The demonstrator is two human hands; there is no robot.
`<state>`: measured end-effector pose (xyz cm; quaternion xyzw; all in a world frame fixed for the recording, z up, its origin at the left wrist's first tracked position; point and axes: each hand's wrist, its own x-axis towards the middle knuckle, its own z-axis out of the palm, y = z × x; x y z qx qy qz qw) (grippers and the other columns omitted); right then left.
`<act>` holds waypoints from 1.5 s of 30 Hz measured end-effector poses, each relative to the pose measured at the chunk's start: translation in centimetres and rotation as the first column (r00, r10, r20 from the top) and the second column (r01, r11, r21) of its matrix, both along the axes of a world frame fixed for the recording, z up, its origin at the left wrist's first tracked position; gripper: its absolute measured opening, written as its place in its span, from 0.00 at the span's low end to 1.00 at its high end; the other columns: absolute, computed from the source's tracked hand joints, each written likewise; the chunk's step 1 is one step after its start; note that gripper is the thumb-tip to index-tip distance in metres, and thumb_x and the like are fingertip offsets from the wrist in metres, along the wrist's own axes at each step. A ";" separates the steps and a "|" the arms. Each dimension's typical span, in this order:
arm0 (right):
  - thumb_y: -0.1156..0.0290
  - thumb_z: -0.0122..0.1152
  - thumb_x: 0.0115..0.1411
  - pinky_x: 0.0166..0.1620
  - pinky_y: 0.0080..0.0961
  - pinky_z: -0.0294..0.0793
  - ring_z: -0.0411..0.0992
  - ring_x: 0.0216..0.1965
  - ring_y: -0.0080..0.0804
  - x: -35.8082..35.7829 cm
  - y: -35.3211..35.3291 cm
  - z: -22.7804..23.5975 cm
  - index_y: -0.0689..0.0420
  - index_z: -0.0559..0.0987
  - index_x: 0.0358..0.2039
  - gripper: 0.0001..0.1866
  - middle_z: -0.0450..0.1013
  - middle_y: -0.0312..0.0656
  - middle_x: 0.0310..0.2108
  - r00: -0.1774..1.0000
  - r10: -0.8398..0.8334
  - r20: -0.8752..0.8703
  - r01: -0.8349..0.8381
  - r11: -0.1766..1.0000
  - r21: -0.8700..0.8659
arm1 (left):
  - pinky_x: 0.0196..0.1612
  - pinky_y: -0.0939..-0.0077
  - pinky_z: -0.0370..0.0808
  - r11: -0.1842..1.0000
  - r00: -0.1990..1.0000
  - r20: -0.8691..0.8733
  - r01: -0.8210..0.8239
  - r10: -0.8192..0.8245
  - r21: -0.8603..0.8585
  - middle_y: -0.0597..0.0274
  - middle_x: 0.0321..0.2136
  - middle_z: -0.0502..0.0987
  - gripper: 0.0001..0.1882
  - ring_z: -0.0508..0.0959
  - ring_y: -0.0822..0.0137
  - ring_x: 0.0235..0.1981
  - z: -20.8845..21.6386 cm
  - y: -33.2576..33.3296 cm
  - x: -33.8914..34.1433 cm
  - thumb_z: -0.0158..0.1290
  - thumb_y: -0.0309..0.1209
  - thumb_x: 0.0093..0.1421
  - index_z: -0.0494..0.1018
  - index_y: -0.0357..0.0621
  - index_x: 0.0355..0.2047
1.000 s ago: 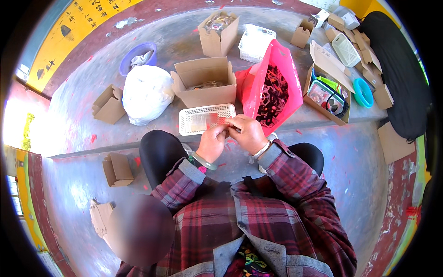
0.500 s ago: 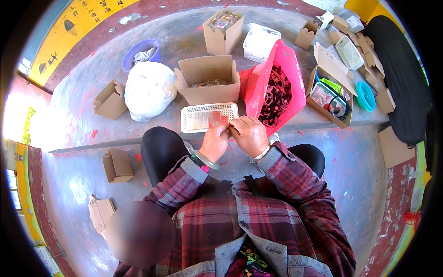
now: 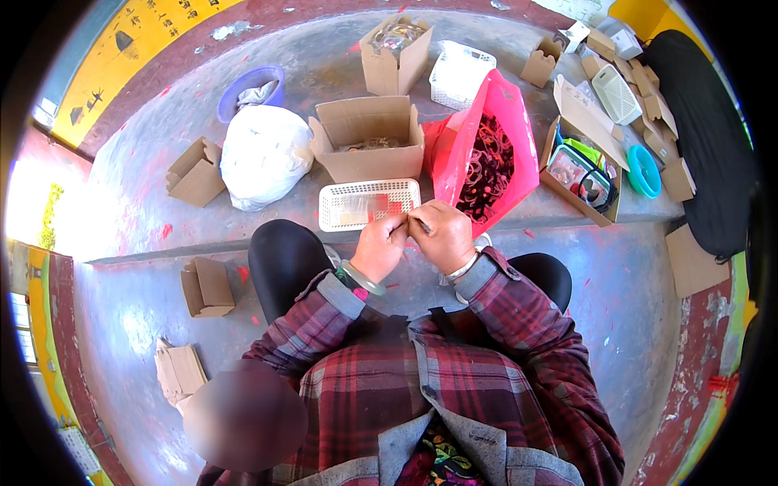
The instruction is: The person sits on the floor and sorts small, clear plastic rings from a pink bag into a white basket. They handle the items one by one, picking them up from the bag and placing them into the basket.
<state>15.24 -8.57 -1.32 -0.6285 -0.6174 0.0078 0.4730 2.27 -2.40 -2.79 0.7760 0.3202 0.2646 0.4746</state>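
Note:
My left hand (image 3: 379, 247) and my right hand (image 3: 444, 236) meet above my lap, at the front edge of a white plastic basket (image 3: 327, 209). Fingers and thumbs are pinched together on both sides. A small dark sliver shows at the right fingertips, but what the hands hold is too small and covered to name. Inside the basket lie a red piece (image 3: 379, 207) and something pale. Just right of it stands an open pink plastic bag (image 3: 525, 142), full of dark, thin loops (image 3: 486, 172). Behind the basket is an open cardboard box (image 3: 366, 168) with small items in it.
On the raised step are a white bundle (image 3: 266, 158), a purple basin (image 3: 275, 74), a white crate (image 3: 462, 77) and small cardboard boxes. At the right, an open carton (image 3: 604, 217) sits near a turquoise basin (image 3: 643, 170). The step's edge runs before my knees.
The right hand's fingers have turned slightly, and a small dark sliver now shows at their tips. Both hands stay together in nearly the same place; the whole view has shifted a little.

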 end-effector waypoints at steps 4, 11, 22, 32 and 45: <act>0.76 0.57 0.45 0.29 0.29 0.70 0.71 0.26 0.42 0.2 0.2 -0.4 0.59 0.76 0.25 0.04 0.71 0.46 0.23 0.961 0.043 -0.274 -0.067 0.994 -0.081 | 0.27 0.82 0.67 0.998 0.996 0.094 0.015 -0.009 -0.057 0.67 0.19 0.70 0.09 0.67 0.79 0.22 0.2 0.4 -0.2 0.45 0.27 0.58 0.72 0.33 0.33; 0.79 0.54 0.49 0.32 0.19 0.71 0.72 0.29 0.23 0.8 0.5 -1.0 0.62 0.77 0.31 0.08 0.75 0.42 0.28 0.760 0.077 -0.646 -0.246 0.953 -0.177 | 0.29 0.77 0.70 0.997 0.989 0.149 -0.005 0.015 -0.071 0.52 0.22 0.75 0.08 0.75 0.69 0.24 0.6 0.7 -0.5 0.44 0.25 0.57 0.71 0.32 0.30; 0.72 0.57 0.44 0.29 0.33 0.69 0.70 0.24 0.41 0.5 0.1 1.2 0.58 0.73 0.23 0.05 0.70 0.42 0.20 0.972 0.051 0.228 -0.029 0.995 -0.097 | 0.34 0.74 0.70 0.996 0.994 0.082 0.066 -0.071 0.061 0.52 0.26 0.74 0.10 0.74 0.62 0.28 1.0 0.5 -0.2 0.42 0.23 0.54 0.71 0.33 0.34; 0.72 0.54 0.44 0.26 0.32 0.66 0.69 0.22 0.38 0.0 -0.4 0.0 0.56 0.71 0.19 0.03 0.68 0.41 0.17 0.932 0.017 0.362 0.027 0.993 -0.116 | 0.36 0.61 0.69 0.972 0.998 -0.035 0.064 -0.058 0.225 0.41 0.28 0.72 0.11 0.72 0.43 0.33 -0.1 -0.1 0.3 0.42 0.20 0.48 0.70 0.35 0.33; 0.77 0.57 0.42 0.26 0.26 0.67 0.69 0.19 0.34 0.3 0.0 0.9 0.60 0.73 0.19 0.02 0.70 0.39 0.17 0.991 -0.005 -0.134 -0.003 0.998 -0.059 | 0.32 0.75 0.71 0.998 0.996 0.081 0.019 -0.024 0.054 0.52 0.27 0.76 0.11 0.76 0.64 0.28 0.6 0.0 -0.1 0.44 0.25 0.58 0.71 0.36 0.39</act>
